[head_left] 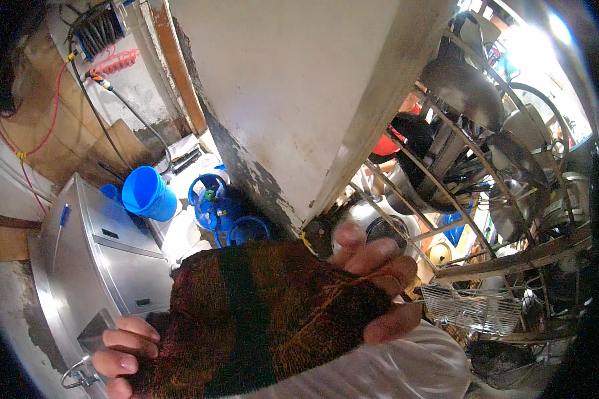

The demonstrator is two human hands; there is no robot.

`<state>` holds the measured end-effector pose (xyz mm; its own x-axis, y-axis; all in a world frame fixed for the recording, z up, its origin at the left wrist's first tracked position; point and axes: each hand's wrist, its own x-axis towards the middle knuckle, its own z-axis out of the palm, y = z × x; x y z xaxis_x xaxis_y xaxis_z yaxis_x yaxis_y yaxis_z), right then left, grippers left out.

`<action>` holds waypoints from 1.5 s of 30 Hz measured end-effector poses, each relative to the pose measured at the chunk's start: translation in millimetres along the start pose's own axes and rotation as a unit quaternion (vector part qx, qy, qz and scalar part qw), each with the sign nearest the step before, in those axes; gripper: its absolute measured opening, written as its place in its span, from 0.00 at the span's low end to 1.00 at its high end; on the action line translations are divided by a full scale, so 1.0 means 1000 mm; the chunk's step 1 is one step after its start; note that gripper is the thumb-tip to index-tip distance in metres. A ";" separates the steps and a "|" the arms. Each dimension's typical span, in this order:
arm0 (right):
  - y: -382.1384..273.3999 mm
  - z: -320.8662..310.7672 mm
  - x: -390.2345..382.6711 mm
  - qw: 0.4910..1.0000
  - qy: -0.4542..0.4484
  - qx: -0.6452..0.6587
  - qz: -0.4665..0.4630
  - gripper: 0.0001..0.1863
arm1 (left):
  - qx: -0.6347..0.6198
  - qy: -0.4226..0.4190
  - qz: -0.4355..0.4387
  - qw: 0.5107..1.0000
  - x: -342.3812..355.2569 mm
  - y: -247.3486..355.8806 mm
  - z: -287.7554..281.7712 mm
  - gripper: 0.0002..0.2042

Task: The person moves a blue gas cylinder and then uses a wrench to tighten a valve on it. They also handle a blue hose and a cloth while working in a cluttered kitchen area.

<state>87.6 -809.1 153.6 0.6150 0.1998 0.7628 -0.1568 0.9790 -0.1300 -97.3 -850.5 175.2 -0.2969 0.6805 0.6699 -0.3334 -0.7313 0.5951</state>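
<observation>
1. My L hand [128, 349]: fingers curled closed over the near L edge of the brown cloth [246, 312], gripping it; thumb hidden.
2. My R hand [383, 282]: a bit blurred, fingers bent and partly spread, pinching the cloth's R end; can't tell exactly how the thumb sits.
3. Cloth is btwn both hands, dark green band down its middle, bunched nr R hand. It blocks my view of whatever's behind it.
4. Beyond L hand: steel cabinet [136, 266], w/ closed doors.
5. Past the cloth, ahead of L hand: blue bucket [150, 193], then blue gas cylinder [213, 203] just R of it.
6. Straight ahead btwn hands: big pale pillar [279, 86], paint peeling nr its base; it stands btwn the L corner and the R side.
7. R of R hand: slatted rack [512, 262], crammed w/ metal pans, incl. a big steel pan [466, 96] up top.
8. Just R of R hand, lower: wire basket [472, 309]; further R and nearer me, a dark mesh strainer [502, 359].
9. Far ahead of L hand, up high: black coiled hose [98, 33] + red cord [61, 96] along the wall.
</observation>
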 end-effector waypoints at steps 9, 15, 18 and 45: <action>0.036 -0.018 -0.044 0.872 -0.253 -0.169 0.383 0.12 | 0.226 0.029 -0.058 0.972 -0.012 -0.126 0.029 0.31; 0.034 -0.069 -0.082 0.806 -0.301 -0.223 0.459 0.15 | 0.138 -0.189 -0.407 0.883 -0.046 -0.110 -0.039 0.15; 0.035 -0.073 -0.090 0.791 -0.334 -0.236 0.455 0.15 | 0.311 -0.279 -0.433 0.799 -0.057 -0.114 -0.039 0.13; 0.023 -0.146 -0.214 0.368 0.196 0.405 0.814 0.31 | 0.343 -0.388 -0.327 0.790 -0.143 -0.139 -0.016 0.22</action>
<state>65.5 -823.6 -105.0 -0.7634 0.6412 -0.0786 -0.6452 -0.7510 0.1400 -22.9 -846.0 -10.4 0.4650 0.8847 0.0320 0.4549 -0.2697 0.8487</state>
